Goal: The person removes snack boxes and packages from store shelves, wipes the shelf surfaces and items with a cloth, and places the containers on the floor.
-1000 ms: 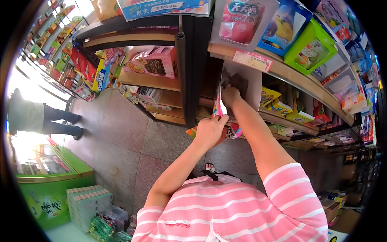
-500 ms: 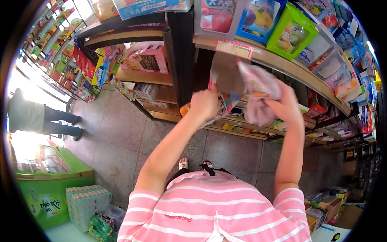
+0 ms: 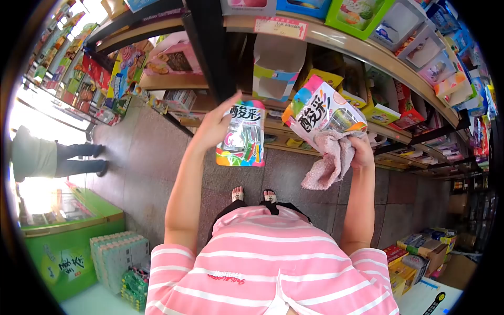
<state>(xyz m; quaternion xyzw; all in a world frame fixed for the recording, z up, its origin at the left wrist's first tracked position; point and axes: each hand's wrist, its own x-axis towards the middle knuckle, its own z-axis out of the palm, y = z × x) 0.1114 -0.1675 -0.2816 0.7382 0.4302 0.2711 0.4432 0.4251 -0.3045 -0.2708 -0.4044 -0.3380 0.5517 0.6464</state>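
Observation:
My left hand (image 3: 211, 128) is closed on the edge of a colourful candy pouch (image 3: 242, 137), held upright with its printed front showing. A second matching candy pouch (image 3: 321, 111) tilts at the shelf front, above the other hand. My right hand (image 3: 361, 153) is closed around a crumpled pinkish cloth (image 3: 332, 160) and appears to pinch that pouch's lower corner along with it; the cloth covers part of the grip. Just beyond the pouches, a cardboard display box (image 3: 280, 55) with an open top stands on the shelf.
Shelves (image 3: 325, 37) with snack boxes curve across the front and right. A dark upright post (image 3: 205, 52) divides them. To the left are a green freezer (image 3: 73, 257), stacked packs (image 3: 118, 257) and a person (image 3: 52, 157). Cartons (image 3: 420, 257) sit at the lower right.
Both hands have drawn back from the shelf, each with a pouch now plainly visible. The cloth in my right hand has come lower. The view has shifted slightly.

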